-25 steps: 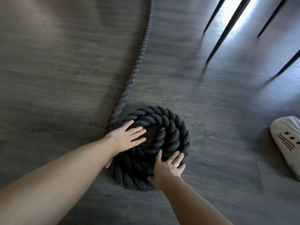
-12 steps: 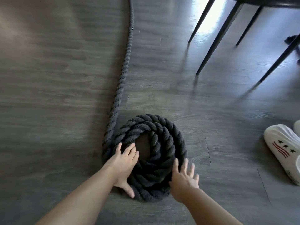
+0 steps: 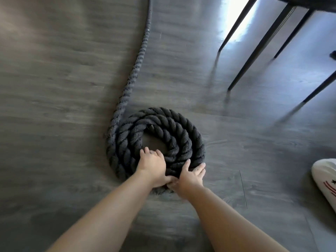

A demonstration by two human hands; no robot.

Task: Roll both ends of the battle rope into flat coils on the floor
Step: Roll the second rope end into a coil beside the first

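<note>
Both hands (image 3: 152, 165) now meet on the twisted rope coil's (image 3: 181, 135) near edge.

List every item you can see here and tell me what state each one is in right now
Rope coil: flat on the floor, several turns wound, centre open.
Rope tail: uncoiled, running away from the coil's left side.
Left hand: palm down on the near part of the coil.
Right hand: palm down on the coil's near right edge.
Shoe: lying on the floor, right, partly out of view.
Chair legs: standing on the floor.
</note>
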